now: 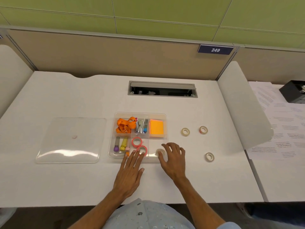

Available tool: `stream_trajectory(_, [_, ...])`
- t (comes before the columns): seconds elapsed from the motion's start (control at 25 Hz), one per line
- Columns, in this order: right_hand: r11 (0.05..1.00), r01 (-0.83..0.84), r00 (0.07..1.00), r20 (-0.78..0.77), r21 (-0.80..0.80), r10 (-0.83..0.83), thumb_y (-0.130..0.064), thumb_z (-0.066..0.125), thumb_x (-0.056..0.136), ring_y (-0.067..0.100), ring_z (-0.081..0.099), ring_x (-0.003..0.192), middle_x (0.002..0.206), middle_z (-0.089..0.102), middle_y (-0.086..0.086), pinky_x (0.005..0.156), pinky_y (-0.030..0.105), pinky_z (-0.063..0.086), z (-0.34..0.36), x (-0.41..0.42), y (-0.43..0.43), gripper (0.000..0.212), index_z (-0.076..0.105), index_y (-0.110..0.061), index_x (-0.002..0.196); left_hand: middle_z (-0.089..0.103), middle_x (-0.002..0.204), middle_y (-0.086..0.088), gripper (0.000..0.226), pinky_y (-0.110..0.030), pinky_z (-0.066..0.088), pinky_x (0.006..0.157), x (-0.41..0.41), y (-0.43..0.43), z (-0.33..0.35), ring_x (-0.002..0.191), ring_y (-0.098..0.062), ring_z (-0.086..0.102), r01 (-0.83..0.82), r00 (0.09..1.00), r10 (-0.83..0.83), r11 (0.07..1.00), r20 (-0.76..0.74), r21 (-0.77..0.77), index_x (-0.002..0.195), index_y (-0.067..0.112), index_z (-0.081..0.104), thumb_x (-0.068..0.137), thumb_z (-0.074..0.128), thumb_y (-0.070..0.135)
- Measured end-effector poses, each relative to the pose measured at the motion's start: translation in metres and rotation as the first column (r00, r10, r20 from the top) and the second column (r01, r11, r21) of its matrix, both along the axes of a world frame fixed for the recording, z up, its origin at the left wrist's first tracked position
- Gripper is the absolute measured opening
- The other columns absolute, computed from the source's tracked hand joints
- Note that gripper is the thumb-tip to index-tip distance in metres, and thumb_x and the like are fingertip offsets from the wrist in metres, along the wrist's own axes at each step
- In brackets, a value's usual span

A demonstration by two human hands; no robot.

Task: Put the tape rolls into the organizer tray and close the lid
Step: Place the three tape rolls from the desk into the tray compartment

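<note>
The clear organizer tray (162,115) sits mid-desk. Its clear lid (69,146) lies flat to the left, apart from it. Two pink tape rolls (137,141) (143,148) lie in the tray's front middle compartment. A beige tape roll (159,152) sits in the front right compartment, between the thumb and forefinger of my right hand (173,160). My left hand (130,174) lies flat and empty, fingertips at the tray's front edge by the nearer pink roll. Three more beige rolls (185,131) (203,130) (209,157) lie on the desk to the right of the tray.
Other tray compartments hold an orange lanyard (124,125), staplers (141,126), orange sticky notes (156,127) and glue sticks (123,143). A cable hatch (162,89) is set into the desk behind. A white divider (242,104) stands at the right, with printed papers (283,121) beyond it.
</note>
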State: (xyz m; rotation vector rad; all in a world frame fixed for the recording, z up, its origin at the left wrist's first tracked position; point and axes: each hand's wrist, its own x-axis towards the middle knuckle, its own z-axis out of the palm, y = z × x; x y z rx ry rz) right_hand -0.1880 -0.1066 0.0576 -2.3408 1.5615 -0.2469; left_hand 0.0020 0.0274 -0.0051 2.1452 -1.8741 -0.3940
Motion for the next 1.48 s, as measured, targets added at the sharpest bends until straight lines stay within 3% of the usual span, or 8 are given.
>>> stream_trajectory(0.24, [0.961,0.272,0.956,0.130,-0.047,-0.264,-0.021,0.053,0.110,0.023,0.058,0.132,0.138,0.066,-0.001,0.111,0.044,0.044,0.011,-0.015,-0.035,0.030,0.067,-0.024,0.137,0.027,0.174,-0.003,0.063,-0.057,0.028,0.130,0.003,0.000,0.001,0.162,-0.023,0.022,0.032,0.999,-0.032,0.999,0.002,-0.015,0.167,0.022,0.022,0.110,0.045,0.039])
stream_trajectory(0.6, [0.975,0.197,0.953,-0.253,0.097,-0.168,-0.025,0.051,0.106,0.025,0.031,0.159,0.173,0.026,0.005,0.127,0.049,0.033,0.017,-0.032,-0.089,0.057,0.037,-0.015,0.160,0.024,0.174,-0.003,0.068,-0.044,0.005,0.133,0.004,0.002,-0.001,0.162,-0.023,0.017,0.031,0.999,-0.030,0.998,0.024,-0.048,0.167,0.024,0.017,0.109,0.048,0.039])
stream_trajectory(0.72, [0.969,0.244,0.933,-0.284,0.049,-0.221,-0.021,0.052,0.105,0.025,0.035,0.156,0.169,0.034,0.006,0.124,0.048,0.037,0.011,-0.030,-0.082,0.047,0.048,-0.014,0.152,0.024,0.175,-0.002,0.066,-0.050,0.015,0.133,0.004,0.002,0.002,0.163,-0.022,0.018,0.043,0.998,-0.041,0.999,0.045,-0.032,0.168,0.024,0.016,0.110,0.046,0.038])
stream_trajectory(0.84, [0.975,0.222,0.932,-0.301,0.034,-0.202,-0.021,0.052,0.106,0.024,0.049,0.144,0.156,0.049,0.003,0.114,0.044,0.045,0.003,-0.031,-0.070,0.036,0.058,-0.016,0.141,0.026,0.174,-0.003,0.065,-0.043,0.004,0.134,0.003,0.001,0.004,0.163,-0.022,0.019,0.028,0.998,-0.026,0.999,0.055,-0.029,0.167,0.022,0.022,0.110,0.048,0.038])
stream_trajectory(0.96, [0.964,0.253,0.948,-0.218,0.079,-0.231,-0.024,0.056,0.103,0.026,0.058,0.127,0.136,0.062,0.004,0.101,0.043,0.051,0.001,-0.032,-0.061,0.028,0.064,-0.016,0.129,0.028,0.173,-0.004,0.065,-0.042,0.001,0.133,0.001,0.001,0.006,0.162,-0.022,0.018,0.014,0.999,-0.012,0.999,0.045,-0.036,0.166,0.021,0.024,0.109,0.051,0.037])
stream_trajectory(1.16, [0.948,0.317,0.948,0.034,-0.003,-0.317,-0.037,0.068,0.095,0.026,0.063,0.111,0.117,0.067,0.001,0.090,0.043,0.051,0.011,-0.023,-0.044,0.031,0.064,-0.020,0.120,0.028,0.174,-0.005,0.065,-0.054,0.021,0.132,-0.001,0.002,0.009,0.162,-0.024,0.022,0.016,0.999,-0.016,1.000,0.030,-0.017,0.167,0.020,0.023,0.110,0.050,0.036])
stream_trajectory(1.32, [0.993,0.110,0.986,0.133,-0.035,-0.104,-0.042,0.069,0.096,0.019,0.060,0.116,0.125,0.066,-0.004,0.099,0.042,0.050,0.013,-0.011,-0.034,0.039,0.062,-0.024,0.129,0.030,0.173,-0.007,0.063,-0.058,0.024,0.132,0.000,0.001,0.012,0.162,-0.025,0.023,0.026,0.999,-0.026,1.000,0.030,-0.004,0.167,0.018,0.023,0.111,0.046,0.035])
stream_trajectory(1.48, [0.989,-0.140,0.990,0.012,0.051,0.139,-0.050,0.063,0.100,0.019,0.052,0.138,0.143,0.061,-0.005,0.119,0.042,0.039,0.010,0.001,-0.022,0.045,0.064,-0.028,0.139,0.029,0.174,-0.007,0.063,-0.057,0.020,0.133,0.000,0.001,0.013,0.163,-0.026,0.022,0.023,1.000,-0.023,1.000,0.020,0.014,0.167,0.019,0.023,0.110,0.046,0.037])
